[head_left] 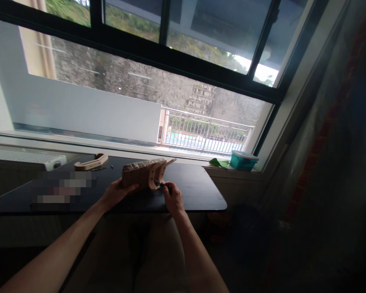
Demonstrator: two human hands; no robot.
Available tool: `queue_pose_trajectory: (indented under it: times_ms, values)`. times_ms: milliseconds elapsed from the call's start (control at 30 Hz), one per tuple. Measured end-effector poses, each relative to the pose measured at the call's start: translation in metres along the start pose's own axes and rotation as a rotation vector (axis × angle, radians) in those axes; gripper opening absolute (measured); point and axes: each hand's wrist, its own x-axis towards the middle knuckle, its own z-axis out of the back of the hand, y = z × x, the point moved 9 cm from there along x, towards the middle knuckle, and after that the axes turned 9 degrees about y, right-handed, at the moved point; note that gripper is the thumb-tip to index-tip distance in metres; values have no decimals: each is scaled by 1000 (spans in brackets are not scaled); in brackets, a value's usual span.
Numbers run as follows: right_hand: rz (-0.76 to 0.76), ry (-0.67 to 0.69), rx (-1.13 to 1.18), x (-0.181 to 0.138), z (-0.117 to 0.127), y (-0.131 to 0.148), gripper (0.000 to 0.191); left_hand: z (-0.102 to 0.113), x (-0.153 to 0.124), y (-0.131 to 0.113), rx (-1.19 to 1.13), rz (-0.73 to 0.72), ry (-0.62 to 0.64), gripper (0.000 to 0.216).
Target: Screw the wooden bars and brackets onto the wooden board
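Note:
A light wooden assembly [143, 173], made of a ribbed block with a curved side piece, stands on the black table [198, 191]. My left hand [117, 192] grips its left end and steadies it. My right hand [173, 198] is closed around a small dark screwdriver [161, 184] whose tip touches the curved side piece. A second curved wooden piece [90, 162] lies apart at the table's far left, with a few small dark screws [112, 166] beside it.
A teal lidded box [243, 160] and a green scrap [219, 163] sit on the window sill at the right. A white radiator [24, 158] runs under the window at left. A blurred patch covers part of the table's left side.

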Motion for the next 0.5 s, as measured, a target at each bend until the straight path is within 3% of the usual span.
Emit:
queue_pose_trajectory:
  times_ms: [133,500]
  values:
    - [-35,3,-12,0,-1,-3,26,-1,0,1,-16,5,7,61]
    - [-11,-13,20,1,-1,-7,18,0,4,8,-14,0,8,59]
